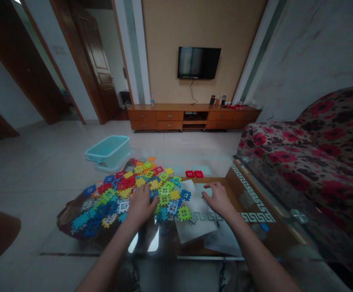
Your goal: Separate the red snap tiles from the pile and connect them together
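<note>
A large heap of colourful plastic interlocking waffle tiles (124, 183) covers the left half of a glass-topped coffee table (249, 188). My left hand (140, 205) rests on the heap's right side with its fingers spread, and I cannot see a tile held in it. My right hand (218, 198) hovers or lightly touches over white paper sheets (196, 221), fingers apart and holding nothing. Two joined red tiles (194, 174) lie beyond the heap, apart from it.
A turquoise plastic basket (108, 152) sits on the tiled floor beyond the table's far left corner. A floral sofa (295, 170) runs along the right side. Farther off stand a low wooden cabinet (193, 117) and a wall-mounted television (199, 63).
</note>
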`<state>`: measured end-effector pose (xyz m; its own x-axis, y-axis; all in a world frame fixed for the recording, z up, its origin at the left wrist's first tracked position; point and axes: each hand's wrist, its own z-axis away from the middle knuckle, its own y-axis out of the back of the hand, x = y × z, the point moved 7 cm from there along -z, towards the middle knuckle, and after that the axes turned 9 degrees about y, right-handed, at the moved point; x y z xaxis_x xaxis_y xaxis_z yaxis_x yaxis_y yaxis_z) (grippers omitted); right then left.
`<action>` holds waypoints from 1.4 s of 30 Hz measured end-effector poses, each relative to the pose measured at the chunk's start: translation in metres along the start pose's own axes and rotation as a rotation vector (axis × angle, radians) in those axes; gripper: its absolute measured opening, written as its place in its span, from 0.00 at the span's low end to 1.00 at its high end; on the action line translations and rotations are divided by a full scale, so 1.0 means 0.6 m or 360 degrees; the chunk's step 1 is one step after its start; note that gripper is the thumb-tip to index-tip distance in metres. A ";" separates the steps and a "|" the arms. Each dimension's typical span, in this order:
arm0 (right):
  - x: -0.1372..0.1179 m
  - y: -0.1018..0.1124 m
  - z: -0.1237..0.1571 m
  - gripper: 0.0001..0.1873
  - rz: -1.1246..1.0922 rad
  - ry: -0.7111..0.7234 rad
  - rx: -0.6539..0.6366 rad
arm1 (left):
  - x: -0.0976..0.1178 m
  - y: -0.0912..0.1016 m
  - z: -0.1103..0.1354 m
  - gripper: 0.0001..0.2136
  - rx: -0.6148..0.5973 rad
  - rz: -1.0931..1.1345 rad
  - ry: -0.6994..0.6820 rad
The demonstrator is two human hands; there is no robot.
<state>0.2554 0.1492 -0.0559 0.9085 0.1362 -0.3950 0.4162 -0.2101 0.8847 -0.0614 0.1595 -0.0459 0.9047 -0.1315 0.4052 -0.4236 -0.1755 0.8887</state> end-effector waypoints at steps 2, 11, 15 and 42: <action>-0.029 0.003 0.027 0.16 0.0007 0.0071 -0.0159 | -0.023 0.003 -0.009 0.17 0.0019 -0.0196 0.0025; -0.118 0.002 0.056 0.16 0.0004 0.0273 -0.0399 | -0.136 -0.003 -0.040 0.21 0.0172 -0.0580 0.0131; -0.136 0.001 0.053 0.15 0.0072 0.0328 -0.0439 | -0.176 -0.023 -0.040 0.26 0.0067 -0.0646 0.0192; -0.153 -0.004 0.066 0.23 -0.0171 0.0388 -0.0371 | -0.119 0.006 -0.031 0.20 0.0225 -0.0273 0.0090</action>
<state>0.1728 0.0990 -0.0315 0.8127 0.3784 -0.4431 0.4636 0.0409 0.8851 -0.1265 0.1865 -0.0675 0.9635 -0.0337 0.2656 -0.2618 -0.3262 0.9083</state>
